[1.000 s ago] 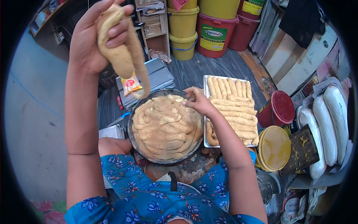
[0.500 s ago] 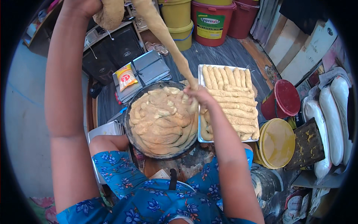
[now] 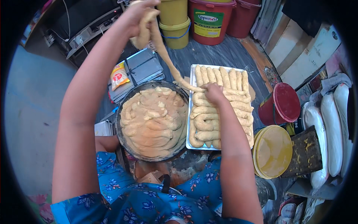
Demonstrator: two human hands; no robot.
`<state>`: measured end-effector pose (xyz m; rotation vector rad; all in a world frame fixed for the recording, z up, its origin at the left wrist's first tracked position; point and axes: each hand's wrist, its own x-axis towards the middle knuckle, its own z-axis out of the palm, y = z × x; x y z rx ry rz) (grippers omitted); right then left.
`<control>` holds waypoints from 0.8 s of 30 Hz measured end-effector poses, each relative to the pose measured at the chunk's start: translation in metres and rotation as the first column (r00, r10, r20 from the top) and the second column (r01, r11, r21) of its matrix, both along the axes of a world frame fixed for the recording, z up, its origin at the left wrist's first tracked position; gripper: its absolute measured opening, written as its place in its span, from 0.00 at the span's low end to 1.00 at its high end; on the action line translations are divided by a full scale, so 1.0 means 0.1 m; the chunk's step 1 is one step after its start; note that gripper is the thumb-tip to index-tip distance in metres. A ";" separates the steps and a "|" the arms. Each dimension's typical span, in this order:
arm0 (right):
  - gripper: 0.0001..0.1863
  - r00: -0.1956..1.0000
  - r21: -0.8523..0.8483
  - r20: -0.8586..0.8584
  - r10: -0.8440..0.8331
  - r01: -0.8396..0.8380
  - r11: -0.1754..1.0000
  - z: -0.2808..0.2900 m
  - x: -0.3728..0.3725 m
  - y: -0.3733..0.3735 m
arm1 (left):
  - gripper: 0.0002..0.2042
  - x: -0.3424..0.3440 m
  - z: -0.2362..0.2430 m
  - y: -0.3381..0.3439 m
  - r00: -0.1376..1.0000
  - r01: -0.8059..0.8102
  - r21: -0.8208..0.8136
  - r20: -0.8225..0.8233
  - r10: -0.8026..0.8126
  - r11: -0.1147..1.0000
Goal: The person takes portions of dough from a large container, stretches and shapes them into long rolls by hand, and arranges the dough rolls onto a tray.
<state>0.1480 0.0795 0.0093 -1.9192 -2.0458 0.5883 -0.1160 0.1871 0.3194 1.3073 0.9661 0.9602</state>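
Observation:
A long, floury rope of dough [image 3: 166, 58] hangs between my two hands. My left hand [image 3: 135, 16], raised at the top, is closed round its upper part, and a thick loop of dough droops below that hand. My right hand [image 3: 214, 93] pinches the lower end over the tray [image 3: 189, 125], where it touches the dough strips. Rows of dough strips [image 3: 236, 98] fill much of this tray, some upright at the far end, others lying across and some bent back. Left of it, a wide dark basin [image 3: 119, 140] holds a big mass of floured dough [image 3: 154, 123].
Behind the basin, a stack of dark trays [image 3: 143, 67] carries a yellow-and-clear packet [image 3: 119, 75]. Yellow buckets [image 3: 176, 33] and red buckets [image 3: 209, 22] stand at the back. To the right are a red bucket [image 3: 286, 100], a yellow lidded bucket [image 3: 274, 151] and long white wrapped bundles [image 3: 331, 123].
My left hand has come down and right with the dough. My right hand has moved from above the basin's edge to the tray, bringing the rope's lower end onto the strips.

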 end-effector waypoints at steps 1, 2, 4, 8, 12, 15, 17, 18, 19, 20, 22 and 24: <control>0.22 1.000 -0.047 0.009 -0.029 0.030 0.998 -0.03 0.01 0.03 | 0.12 0.24 -0.07 -0.02 0.998 0.009 0.023 -0.056 -0.007 1.000; 0.22 0.999 -0.065 0.007 -0.036 0.037 0.997 -0.06 0.03 0.08 | 0.12 0.51 -0.14 -0.05 0.994 0.066 0.113 -0.096 -0.055 0.991; 0.22 0.997 -0.087 -0.070 -0.044 0.038 0.995 -0.06 0.11 0.15 | 0.19 0.98 -0.27 -0.17 0.958 0.196 0.178 -0.245 -0.149 0.964; 0.31 0.703 -0.068 -0.708 -0.063 0.021 0.997 0.09 0.44 0.14 | 0.26 1.80 -0.41 -0.41 0.651 0.530 0.141 -0.699 -0.295 0.836; 0.43 0.017 0.105 -0.994 0.105 0.053 0.993 0.48 1.08 -0.10 | 0.22 2.39 -0.72 -0.67 0.323 0.766 0.112 -0.918 -0.229 0.633; 0.34 -0.001 0.124 -0.992 0.125 0.155 0.980 0.57 1.35 -0.21 | 0.21 2.59 -1.07 -0.68 0.242 0.860 0.073 -0.930 -0.278 0.505; 0.31 0.118 0.056 -0.992 0.033 0.199 0.978 0.51 1.52 -0.19 | 0.22 2.65 -1.34 -0.58 0.268 0.892 0.067 -0.875 -0.404 0.448; 0.27 0.122 0.032 -0.992 -0.002 0.280 0.960 0.40 1.57 -0.19 | 0.23 2.64 -1.48 -0.49 0.284 0.901 0.098 -0.871 -0.401 0.423; 0.25 0.084 -0.078 -0.989 -0.121 0.396 0.915 0.28 1.64 -0.19 | 0.24 2.62 -1.63 -0.39 0.299 0.907 0.130 -0.868 -0.396 0.400; 0.23 0.034 -0.150 -0.981 -0.189 0.477 0.866 0.16 1.71 -0.18 | 0.23 2.56 -1.78 -0.27 0.418 0.850 0.170 -0.794 -0.442 0.499; 0.19 -0.077 -0.287 -0.951 -0.299 0.575 0.766 -0.08 1.88 -0.23 | 0.22 2.38 -2.12 -0.04 0.737 0.629 0.218 -0.472 -0.483 0.746; 0.19 0.077 -0.450 -0.713 -0.696 0.711 0.540 -0.25 2.01 -0.29 | 0.20 2.15 -2.48 0.12 0.966 0.258 0.138 -0.066 -0.251 0.956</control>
